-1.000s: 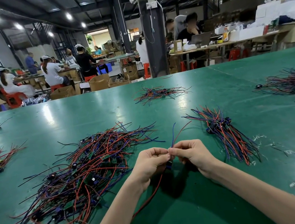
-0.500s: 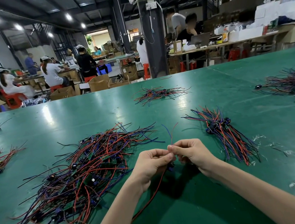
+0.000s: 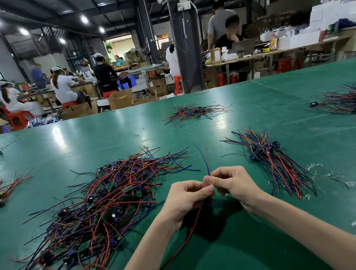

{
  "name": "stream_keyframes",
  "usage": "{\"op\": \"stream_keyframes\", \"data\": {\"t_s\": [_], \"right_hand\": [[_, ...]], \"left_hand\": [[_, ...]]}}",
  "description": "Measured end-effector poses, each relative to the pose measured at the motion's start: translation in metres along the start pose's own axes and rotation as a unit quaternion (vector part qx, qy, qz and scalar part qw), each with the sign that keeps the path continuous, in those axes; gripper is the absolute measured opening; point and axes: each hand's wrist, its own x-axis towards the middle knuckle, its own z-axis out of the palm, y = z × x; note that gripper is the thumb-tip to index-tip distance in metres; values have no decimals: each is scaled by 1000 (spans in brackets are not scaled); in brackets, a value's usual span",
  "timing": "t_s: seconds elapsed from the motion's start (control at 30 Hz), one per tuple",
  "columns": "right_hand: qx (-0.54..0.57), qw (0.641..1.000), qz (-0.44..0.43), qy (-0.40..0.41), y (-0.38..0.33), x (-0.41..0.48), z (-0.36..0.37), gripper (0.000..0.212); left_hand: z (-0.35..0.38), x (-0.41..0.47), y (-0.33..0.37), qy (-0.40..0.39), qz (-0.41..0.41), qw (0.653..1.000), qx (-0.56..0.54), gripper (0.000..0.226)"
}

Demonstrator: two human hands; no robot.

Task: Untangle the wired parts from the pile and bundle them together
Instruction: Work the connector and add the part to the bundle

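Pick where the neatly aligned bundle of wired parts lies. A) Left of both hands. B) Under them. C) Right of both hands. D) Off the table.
C: the aligned bundle lies right of the right hand; the tangled pile lies left of the left hand. Both pinch one wired part.

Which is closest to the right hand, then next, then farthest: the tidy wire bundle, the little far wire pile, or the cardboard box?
From the right hand:
1. tidy wire bundle, just to its right.
2. little wire pile, far across the table.
3. cardboard box, beyond the table's far edge.
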Motion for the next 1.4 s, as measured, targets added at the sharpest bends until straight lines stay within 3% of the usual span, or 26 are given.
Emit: {"op": "stream_keyframes", "data": {"t_s": [0.23,0.33,0.5,0.63,0.8,1.27,1.33,1.4], "right_hand": [[27,999,43,-17,0,0,1,12],[46,997,58,-24,-2,-1,2,22],[15,999,38,-20,-1,0,1,17],[-24,1000,9,-7,2,4,-2,25],[-54,997,-3,57,3,10,-4,27],[-136,965,-47,220,10,40,-48,25],[-175,956,-75,221,9,39,-47,23],[-287,917,-171,216,7,35,-46,21]], "left_hand": [[0,0,2,5,-3,1000,-3,4],[0,0,2,2,-3,1000,-7,5],[1,-1,1,-14,-5,1000,11,2],[2,-1,1,-21,-5,999,30,4],[1,-1,3,-11,-10,999,48,17],[9,-3,5,-52,-25,998,38,24],[9,-3,5,-53,-25,998,37,25],[9,-3,5,-53,-25,998,39,25]]}}
